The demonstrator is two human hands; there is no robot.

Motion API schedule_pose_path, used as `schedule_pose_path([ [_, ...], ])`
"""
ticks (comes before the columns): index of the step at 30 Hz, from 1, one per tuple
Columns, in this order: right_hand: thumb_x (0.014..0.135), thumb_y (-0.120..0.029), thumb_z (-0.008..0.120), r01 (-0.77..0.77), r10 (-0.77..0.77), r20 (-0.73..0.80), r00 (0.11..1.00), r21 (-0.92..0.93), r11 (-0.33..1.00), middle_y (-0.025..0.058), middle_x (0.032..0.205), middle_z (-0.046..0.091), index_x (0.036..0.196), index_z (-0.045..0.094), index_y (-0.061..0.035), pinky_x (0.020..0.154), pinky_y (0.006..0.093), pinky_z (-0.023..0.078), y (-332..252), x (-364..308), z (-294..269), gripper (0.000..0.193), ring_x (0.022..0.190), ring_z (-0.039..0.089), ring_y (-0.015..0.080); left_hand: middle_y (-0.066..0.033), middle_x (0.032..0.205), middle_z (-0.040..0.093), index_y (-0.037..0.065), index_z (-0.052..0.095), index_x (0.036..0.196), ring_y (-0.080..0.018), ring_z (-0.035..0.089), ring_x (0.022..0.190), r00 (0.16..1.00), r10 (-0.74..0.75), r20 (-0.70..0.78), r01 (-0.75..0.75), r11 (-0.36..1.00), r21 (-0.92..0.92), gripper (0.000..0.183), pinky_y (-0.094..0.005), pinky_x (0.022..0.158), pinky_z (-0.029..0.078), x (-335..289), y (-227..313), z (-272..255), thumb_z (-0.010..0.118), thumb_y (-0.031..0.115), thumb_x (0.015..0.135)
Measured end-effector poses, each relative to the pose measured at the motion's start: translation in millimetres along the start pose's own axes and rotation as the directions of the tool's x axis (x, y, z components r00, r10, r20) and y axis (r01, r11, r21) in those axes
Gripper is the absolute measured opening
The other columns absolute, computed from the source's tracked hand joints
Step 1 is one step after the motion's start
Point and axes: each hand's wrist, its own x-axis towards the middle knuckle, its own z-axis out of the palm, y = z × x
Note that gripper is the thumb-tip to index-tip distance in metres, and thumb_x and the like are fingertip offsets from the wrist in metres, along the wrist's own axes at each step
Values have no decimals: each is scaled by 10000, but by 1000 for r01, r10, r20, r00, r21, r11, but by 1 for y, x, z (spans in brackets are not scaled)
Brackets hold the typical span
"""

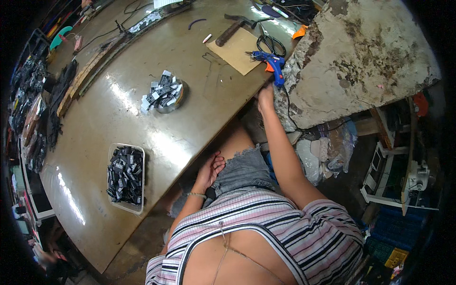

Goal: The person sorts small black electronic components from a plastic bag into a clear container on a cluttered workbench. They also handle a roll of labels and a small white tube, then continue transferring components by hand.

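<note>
My left hand (212, 170) rests by my lap at the table's edge, palm partly up, fingers loosely apart and nothing in them. My right hand (266, 98) reaches to the table edge beside the rough slab, its fingers mostly hidden. Just beyond it lies a blue glue gun (274, 65) with an orange trigger and a black cord. Near the left hand's side of the table stands a clear plastic tub (143, 190) full of small black plastic pieces (124, 173). Farther back, a round tin (179, 100) holds black pieces with pale tags (162, 91).
A hammer (232, 33) lies on a cardboard sheet (237, 59), with black-handled scissors (271, 45) beside it. A white marker (207, 38) is nearby. The stained slab (365, 57) rises at right. Black plastic bundles (28, 85) line the left side of the metal-topped table (85, 156).
</note>
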Motion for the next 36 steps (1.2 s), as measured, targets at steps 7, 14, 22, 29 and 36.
schedule_pose_path([
  [7, 850, 60, 428, -53, 40, -42, 998, -381, 923, 99, 1075, 613, 1199, 487, 3, 786, 362, 490, -19, -11, -9, 359, 966, 598, 222, -93, 966, 619, 27, 503, 1212, -196, 630, 868, 997, 71, -5, -71, 996, -53, 324, -309, 817, 530, 1, -7, -25, 444, 248, 981],
  [14, 809, -41, 643, 237, -434, -90, 897, -729, 642, 240, 1004, 625, 1214, 452, 35, 782, 390, 489, -29, -59, 3, 455, 914, 631, 326, -81, 919, 605, 25, 512, 1196, -184, 630, 829, 995, 94, -44, -95, 995, -37, 315, -299, 767, 538, 3, -10, -24, 447, 245, 981],
  [22, 786, -66, 699, 439, -632, 81, 771, -786, 436, 220, 1169, 506, 1172, 467, 32, 895, 368, 427, -29, -92, -3, 461, 1084, 534, 320, -65, 887, 591, 21, 519, 1177, -163, 622, 766, 982, 139, -131, -135, 990, 35, 316, -273, 709, 530, -9, -16, -14, 475, 256, 971],
  [29, 759, -11, 700, 139, -277, -144, 950, -599, 789, 108, 882, 555, 1126, 455, 31, 616, 290, 491, -58, -108, -12, 442, 676, 606, 194, -68, 891, 588, 14, 527, 1139, -169, 623, 776, 976, 129, -175, -129, 992, 15, 306, -278, 716, 531, -2, -14, -18, 476, 264, 970],
  [36, 801, 30, 625, 221, -329, -205, 922, -418, 881, 156, 938, 627, 1058, 427, 14, 715, 307, 527, -52, -102, 11, 325, 786, 663, 215, -65, 880, 580, 7, 530, 1140, -158, 619, 747, 970, 135, -204, -108, 985, 137, 318, -276, 690, 535, -2, -13, -10, 471, 272, 974],
])
